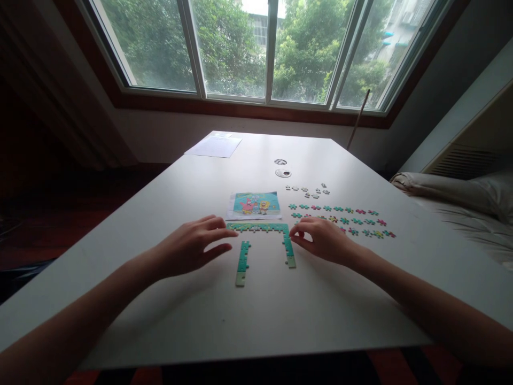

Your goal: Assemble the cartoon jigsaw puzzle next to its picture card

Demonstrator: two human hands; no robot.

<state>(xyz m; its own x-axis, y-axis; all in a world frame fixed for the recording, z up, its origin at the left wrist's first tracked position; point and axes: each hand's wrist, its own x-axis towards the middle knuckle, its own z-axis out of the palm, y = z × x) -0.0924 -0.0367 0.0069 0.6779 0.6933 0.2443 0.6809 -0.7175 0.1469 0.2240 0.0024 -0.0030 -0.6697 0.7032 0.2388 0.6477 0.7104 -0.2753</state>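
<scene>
A partly joined jigsaw border [262, 228] of teal pieces lies on the white table [256, 315]: a top strip with a right side strip running down from it. A separate teal strip [242, 262] lies apart on the left. My left hand [194, 244] rests at the top strip's left end, fingers stretched and touching it. My right hand [323, 239] sits at the top right corner, thumb and fingers pinched close at the border's edge. A cartoon reference picture [254, 205] lies just beyond the border.
Several loose coloured pieces [348, 219] are spread in rows to the right, with paler face-down pieces [308, 190] beyond. A sheet of paper [214, 145] and two small round items [282, 172] lie farther back. A bed with a pillow [452, 190] stands to the right.
</scene>
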